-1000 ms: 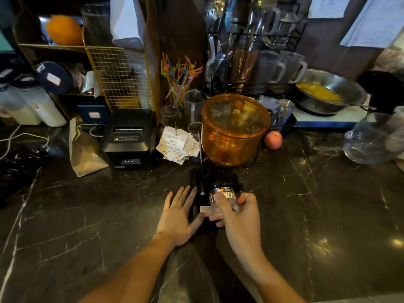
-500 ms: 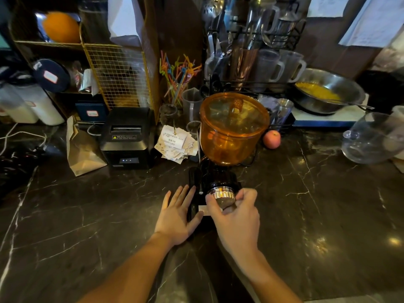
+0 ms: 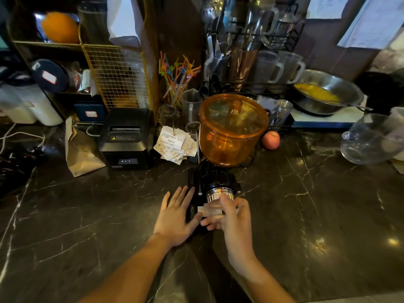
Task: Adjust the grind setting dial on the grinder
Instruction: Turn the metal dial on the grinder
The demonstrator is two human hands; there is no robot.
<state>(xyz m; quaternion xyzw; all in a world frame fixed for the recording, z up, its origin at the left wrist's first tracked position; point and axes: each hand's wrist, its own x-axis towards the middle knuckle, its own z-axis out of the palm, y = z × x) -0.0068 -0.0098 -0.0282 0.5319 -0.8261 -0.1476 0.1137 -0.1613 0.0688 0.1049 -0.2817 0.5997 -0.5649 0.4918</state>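
Observation:
A black grinder point(image 3: 209, 178) with an amber hopper point(image 3: 231, 130) stands on the dark marble counter. Its ribbed silver dial point(image 3: 218, 194) faces me at the front. My right hand point(image 3: 234, 217) wraps the dial from below and the right, thumb on its face, fingers curled under it; the hand looks motion-blurred. My left hand point(image 3: 177, 215) lies flat with fingers spread against the grinder's left side, thumb touching its base. A small white label point(image 3: 206, 211) shows on the grinder's front between both hands.
Behind the grinder lie a stack of receipts point(image 3: 175, 145), a black receipt printer point(image 3: 126, 138), a brown paper bag point(image 3: 80, 152) and an apple point(image 3: 271, 139). A glass jug point(image 3: 371, 138) sits at the right, a steel bowl point(image 3: 325, 92) behind it.
My right hand has shifted its hold on the dial, the wrist rolling and the thumb moving onto the dial's face. The left hand stays braced against the grinder.

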